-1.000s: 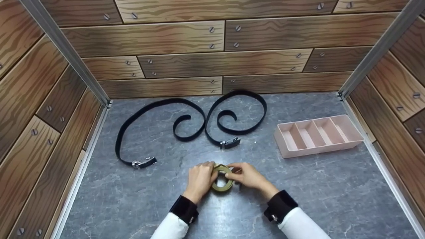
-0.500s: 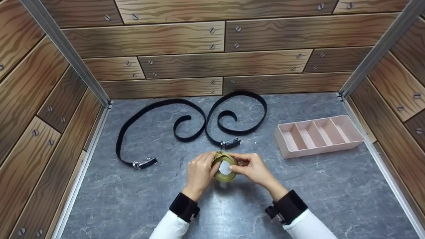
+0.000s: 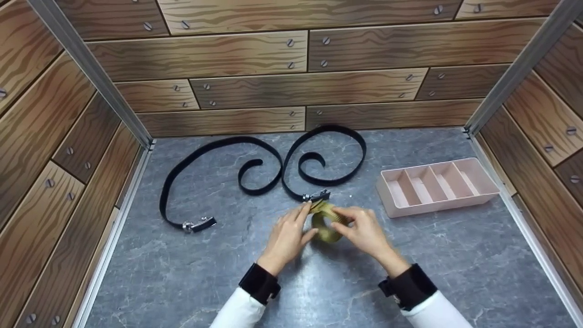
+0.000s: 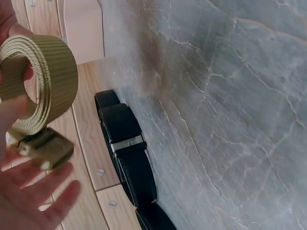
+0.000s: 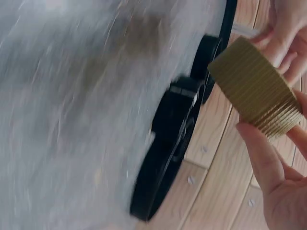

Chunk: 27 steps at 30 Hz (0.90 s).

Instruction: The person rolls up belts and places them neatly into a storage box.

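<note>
Right hand [image 3: 365, 229]'s got the rolled olive belt [image 5: 254, 86] pinched, left hand [image 3: 287, 234]'s fingers [image 4: 64, 200] kinda spread by its buckle [image 4: 53, 147].

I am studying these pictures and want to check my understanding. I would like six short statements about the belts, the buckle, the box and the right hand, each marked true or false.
1. The right hand grips the rolled olive belt. True.
2. The pink box has four compartments. True.
3. The rolled olive belt lies inside the pink box. False: it is held above the grey surface.
4. In the left wrist view, a buckle shows at the rolled olive belt. True.
5. Both black belts are wound into tight rolls. False: they lie in loose, open curls.
6. In the head view, the pink box stands left of the black belts. False: it stands right of them.
</note>
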### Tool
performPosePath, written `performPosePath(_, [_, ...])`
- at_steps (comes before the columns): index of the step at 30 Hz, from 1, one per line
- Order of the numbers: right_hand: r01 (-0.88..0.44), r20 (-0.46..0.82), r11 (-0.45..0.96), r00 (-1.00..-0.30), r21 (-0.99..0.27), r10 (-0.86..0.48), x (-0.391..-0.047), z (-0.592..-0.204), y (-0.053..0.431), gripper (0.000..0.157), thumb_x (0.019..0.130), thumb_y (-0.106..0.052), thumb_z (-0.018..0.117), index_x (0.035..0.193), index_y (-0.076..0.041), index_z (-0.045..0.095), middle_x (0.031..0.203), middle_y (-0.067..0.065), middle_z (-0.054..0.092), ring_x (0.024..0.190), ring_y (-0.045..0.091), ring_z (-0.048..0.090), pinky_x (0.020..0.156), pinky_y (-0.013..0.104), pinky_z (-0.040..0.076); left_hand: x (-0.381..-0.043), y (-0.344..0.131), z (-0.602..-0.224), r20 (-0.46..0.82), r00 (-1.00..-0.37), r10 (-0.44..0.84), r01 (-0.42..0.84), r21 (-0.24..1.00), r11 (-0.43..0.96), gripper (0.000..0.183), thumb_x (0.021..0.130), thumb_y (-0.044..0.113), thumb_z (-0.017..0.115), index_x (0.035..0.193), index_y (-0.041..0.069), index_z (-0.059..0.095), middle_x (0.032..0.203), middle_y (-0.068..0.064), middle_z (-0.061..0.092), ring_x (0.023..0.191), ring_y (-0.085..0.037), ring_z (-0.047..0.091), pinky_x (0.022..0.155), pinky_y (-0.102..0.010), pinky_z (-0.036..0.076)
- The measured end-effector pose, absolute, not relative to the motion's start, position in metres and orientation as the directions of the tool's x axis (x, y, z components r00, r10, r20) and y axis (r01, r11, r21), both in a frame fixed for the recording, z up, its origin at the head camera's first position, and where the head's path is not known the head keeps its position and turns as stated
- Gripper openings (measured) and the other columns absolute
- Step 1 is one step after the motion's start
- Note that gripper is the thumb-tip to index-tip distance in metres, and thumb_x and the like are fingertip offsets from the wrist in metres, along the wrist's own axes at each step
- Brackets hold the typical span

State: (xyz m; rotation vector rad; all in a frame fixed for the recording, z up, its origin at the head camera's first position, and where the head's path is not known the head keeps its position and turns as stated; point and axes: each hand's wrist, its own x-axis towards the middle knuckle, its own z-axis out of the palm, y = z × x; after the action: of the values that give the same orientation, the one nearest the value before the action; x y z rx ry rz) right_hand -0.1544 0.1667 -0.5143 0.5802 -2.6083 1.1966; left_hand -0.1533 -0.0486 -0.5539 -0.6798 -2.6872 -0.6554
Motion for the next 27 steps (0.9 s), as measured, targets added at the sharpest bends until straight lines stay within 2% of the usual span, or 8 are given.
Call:
performPosePath(3, [-0.468,0.441,0.646,-0.87,-0.603,-0.219,-0.16,-0.512,0.183,0.039,0.073,-0.005,0.084,0.109,0.003,0.072,0.097,0.02,0.071,0.08,0.031,0.07,0.068,0.037,0.057,-0.15,-0.049,-0.556,0.294,-0.867,0.403,0.488,0.339,0.804,0.069,0.092,0.045,0.063,0.148,0.01,0.042,0.144,-0.015,0.048,0.125,-0.032,0.052,0.096,-0.048,0.045])
performPosePath(6, [-0.458,0.509,0.701,-0.847,-0.547,-0.157,-0.166,-0.508,0.203,0.039,0.071,-0.004,0.085,0.107,0.004,0.072,0.096,0.022,0.07,0.083,0.035,0.069,0.07,0.043,0.057,-0.147,-0.051,-0.559,0.22,-0.878,0.425,0.476,0.299,0.827,0.065,0.092,0.049,0.061,0.145,0.014,0.047,0.146,-0.016,0.045,0.125,-0.034,0.051,0.095,-0.05,0.044])
performPosePath(14, [-0.365,0.641,0.794,-0.767,-0.486,0.039,-0.185,-0.502,0.261,0.038,0.073,0.001,0.083,0.107,0.008,0.07,0.094,0.028,0.067,0.073,0.042,0.066,0.062,0.05,0.055,-0.136,-0.065,-0.573,0.081,-0.896,0.437,0.444,0.168,0.88,0.054,0.09,0.052,0.062,0.131,0.017,0.063,0.134,-0.014,0.056,0.116,-0.033,0.056,0.088,-0.05,0.046])
performPosePath(20, [-0.19,0.575,0.839,-0.801,-0.51,0.167,-0.192,-0.513,0.292,0.039,0.079,-0.003,0.079,0.115,0.003,0.068,0.098,0.032,0.064,0.084,0.051,0.063,0.073,0.058,0.05,-0.129,-0.076,-0.58,0.005,-0.919,0.395,0.391,0.161,0.906,0.052,0.089,0.052,0.064,0.128,0.016,0.065,0.127,-0.014,0.059,0.112,-0.034,0.057,0.087,-0.053,0.046])
performPosePath(27, [-0.095,0.484,0.868,-0.857,-0.488,0.178,-0.202,-0.532,0.303,0.04,0.083,-0.01,0.075,0.121,0.001,0.066,0.1,0.034,0.063,0.087,0.056,0.06,0.073,0.062,0.048,-0.127,-0.083,-0.586,0.039,-0.918,0.395,0.396,0.143,0.907,0.05,0.088,0.05,0.066,0.124,0.016,0.067,0.121,-0.012,0.062,0.106,-0.033,0.059,0.083,-0.053,0.047])
